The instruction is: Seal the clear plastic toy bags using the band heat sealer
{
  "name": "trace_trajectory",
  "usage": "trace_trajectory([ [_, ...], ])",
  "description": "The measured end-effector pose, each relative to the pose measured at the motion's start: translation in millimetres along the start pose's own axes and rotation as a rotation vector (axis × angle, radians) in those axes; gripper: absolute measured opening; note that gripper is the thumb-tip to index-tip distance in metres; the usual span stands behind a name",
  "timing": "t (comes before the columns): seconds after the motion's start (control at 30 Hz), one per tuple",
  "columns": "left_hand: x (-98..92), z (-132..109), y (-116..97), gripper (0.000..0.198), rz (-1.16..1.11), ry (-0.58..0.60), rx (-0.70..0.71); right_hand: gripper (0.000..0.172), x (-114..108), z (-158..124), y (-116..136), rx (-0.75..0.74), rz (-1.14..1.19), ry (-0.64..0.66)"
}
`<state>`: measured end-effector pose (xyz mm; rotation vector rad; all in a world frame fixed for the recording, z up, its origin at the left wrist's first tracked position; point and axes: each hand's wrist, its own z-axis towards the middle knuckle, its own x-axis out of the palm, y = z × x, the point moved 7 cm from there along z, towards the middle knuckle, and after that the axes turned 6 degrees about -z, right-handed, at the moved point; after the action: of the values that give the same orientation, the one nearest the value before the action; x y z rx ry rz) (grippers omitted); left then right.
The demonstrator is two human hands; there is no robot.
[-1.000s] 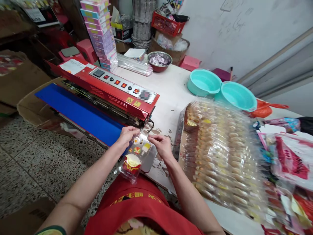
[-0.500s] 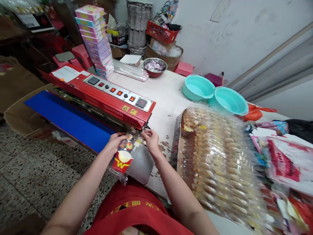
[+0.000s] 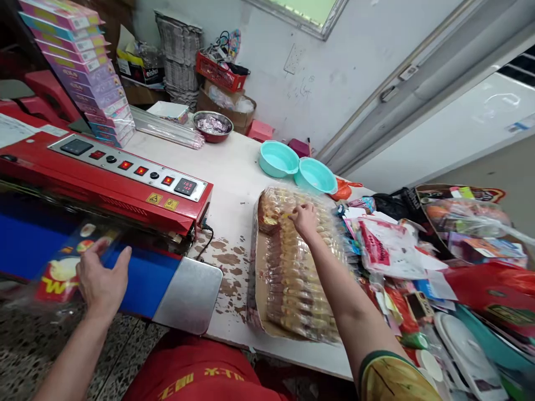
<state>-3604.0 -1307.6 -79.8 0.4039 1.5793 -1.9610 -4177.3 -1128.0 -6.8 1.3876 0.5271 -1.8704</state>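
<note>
On the blue conveyor belt (image 3: 144,281) of the red sealing machine (image 3: 137,186), a clear plastic packet (image 3: 56,284) with a red-and-yellow "W" design and small round pieces lies under the machine's edge, its lower end hanging over the belt's side. My left hand (image 3: 102,278) is open beside it, thumb spread; whether the fingers touch the packet is unclear. My right hand (image 3: 306,221) is over a cardboard box (image 3: 261,278) of tightly lined-up clear packets (image 3: 301,278). Its fingers pinch near the top of one packet, beside a yellow bit; the exact grip is partly hidden.
A metal plate (image 3: 190,295) adjoins the belt. Two turquoise basins (image 3: 279,159) stand behind the box. Stacked small boxes (image 3: 90,83) and a metal bowl (image 3: 212,127) are farther back. Bags and loose packaging (image 3: 388,250) crowd the right side.
The "W" packet has moved left along the belt. My left hand has moved left and spread its fingers; my right hand has left the sealer and reached the box. The view has turned right.
</note>
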Motion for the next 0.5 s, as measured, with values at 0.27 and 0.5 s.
trace_trajectory([
  [0.27,19.5,-78,-41,0.037,-0.077,0.213,0.185,0.023,-61,-10,35,-0.208,0.431,-0.06],
  [0.5,52.0,-106,-137,0.042,-0.609,0.62,0.002,0.011,-172,-67,103,-0.266,0.857,-0.044],
])
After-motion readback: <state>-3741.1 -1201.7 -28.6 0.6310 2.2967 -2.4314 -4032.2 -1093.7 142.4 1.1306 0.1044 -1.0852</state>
